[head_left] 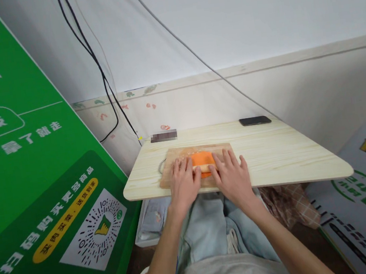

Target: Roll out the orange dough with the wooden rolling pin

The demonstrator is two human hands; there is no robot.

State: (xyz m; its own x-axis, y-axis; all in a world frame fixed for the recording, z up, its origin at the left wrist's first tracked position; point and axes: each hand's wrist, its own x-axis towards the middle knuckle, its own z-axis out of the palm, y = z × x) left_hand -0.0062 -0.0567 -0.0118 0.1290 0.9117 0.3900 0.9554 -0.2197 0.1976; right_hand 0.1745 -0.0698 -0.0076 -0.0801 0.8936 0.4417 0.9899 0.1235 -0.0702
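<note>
On the wooden cutting board lies a flat sheet of orange dough. A pale wooden rolling pin rests crosswise over the dough, with orange showing in front of it and behind it. My left hand lies over the pin's left end, fingers stretched forward and spread. Over the right end lies my right hand, its fingers also extended and apart. Both thumbs point inward along the pin. My palms hide the pin's two ends and the sides of the dough.
The board, with a metal handle at its left, sits on a light wooden table. A black phone and a blurred dark object lie along the back edge. Cables hang by the wall; a green panel stands left.
</note>
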